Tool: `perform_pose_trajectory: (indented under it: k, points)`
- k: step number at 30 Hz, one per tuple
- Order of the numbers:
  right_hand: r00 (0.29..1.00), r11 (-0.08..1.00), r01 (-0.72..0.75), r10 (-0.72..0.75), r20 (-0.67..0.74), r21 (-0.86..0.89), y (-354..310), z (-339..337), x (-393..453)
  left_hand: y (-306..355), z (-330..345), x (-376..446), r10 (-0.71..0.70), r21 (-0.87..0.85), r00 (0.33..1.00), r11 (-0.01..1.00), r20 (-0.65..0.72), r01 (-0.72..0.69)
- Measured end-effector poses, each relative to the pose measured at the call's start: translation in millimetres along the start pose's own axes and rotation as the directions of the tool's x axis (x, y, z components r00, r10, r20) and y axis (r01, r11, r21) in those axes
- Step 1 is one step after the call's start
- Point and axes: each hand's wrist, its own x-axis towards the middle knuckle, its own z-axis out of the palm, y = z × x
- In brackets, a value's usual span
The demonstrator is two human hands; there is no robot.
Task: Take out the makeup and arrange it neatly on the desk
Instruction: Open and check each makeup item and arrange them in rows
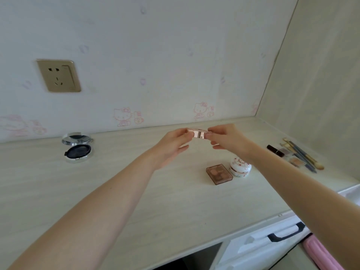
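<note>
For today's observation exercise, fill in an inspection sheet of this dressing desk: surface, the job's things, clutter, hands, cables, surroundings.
Surface: pale wood-grain desk, mostly bare.
Job's things: rose-gold case held above the desk; open cushion compact at left; brown eyeshadow palette beside a floral white jar; dark lipstick and brushes at right.
Clutter: nothing seen.
Hands: left hand and right hand pinch the case's two ends.
Cables: nothing seen.
Surroundings: cartoon-cat wallpaper, wall socket, drawer with dark handle, pink cloth.
</note>
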Motion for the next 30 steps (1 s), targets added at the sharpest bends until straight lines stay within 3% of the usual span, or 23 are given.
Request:
perform_pose_trajectory:
  k: [4, 14, 21, 30]
  points:
    - [0.997, 0.998, 0.067, -0.066, -0.030, 0.023, -8, 26, -12, 3, -13, -29, -0.029, -0.069, 0.998, 0.997, -0.059, 0.025]
    - [0.990, 0.991, 0.134, -0.136, 0.047, 0.028, -36, 89, -47, -6, -53, -104, 0.067, 0.060, 0.975, 0.997, -0.211, -0.056]
    - [0.945, 0.950, 0.269, -0.229, 0.235, -0.156, -56, 121, -62, -13, -80, -148, 0.124, 0.208, 0.927, 0.977, -0.355, -0.051]
    - [0.852, 0.880, 0.419, -0.296, 0.431, -0.224, -81, 154, -64, -20, -102, -186, 0.172, 0.334, 0.925, 0.941, -0.338, -0.053]
